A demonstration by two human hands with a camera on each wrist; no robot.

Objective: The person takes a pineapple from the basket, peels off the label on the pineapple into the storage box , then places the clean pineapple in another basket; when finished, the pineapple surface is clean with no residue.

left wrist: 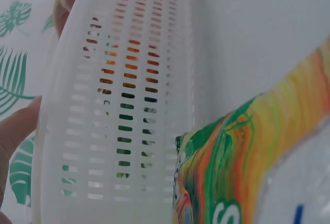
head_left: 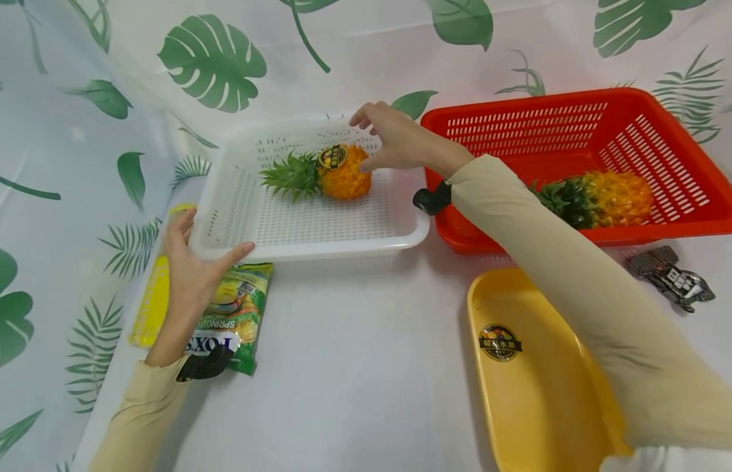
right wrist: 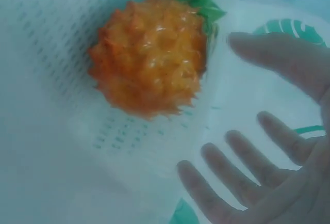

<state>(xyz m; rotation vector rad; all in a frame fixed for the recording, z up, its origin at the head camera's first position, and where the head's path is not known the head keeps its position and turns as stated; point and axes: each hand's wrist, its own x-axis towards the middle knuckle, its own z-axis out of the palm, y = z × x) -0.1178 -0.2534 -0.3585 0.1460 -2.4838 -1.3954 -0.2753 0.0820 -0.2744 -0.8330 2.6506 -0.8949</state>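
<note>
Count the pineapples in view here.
2. The labelled pineapple lies in the white basket; the other pineapple lies in the red basket, its leaves partly behind the right sleeve. That sleeve might hide more.

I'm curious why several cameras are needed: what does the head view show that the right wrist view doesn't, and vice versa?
Only the head view: the red basket, the yellow tray and the green packet.
Only the right wrist view: a base-on look at the pineapple in the white basket.
Both: that same pineapple, its basket and the right grip.
</note>
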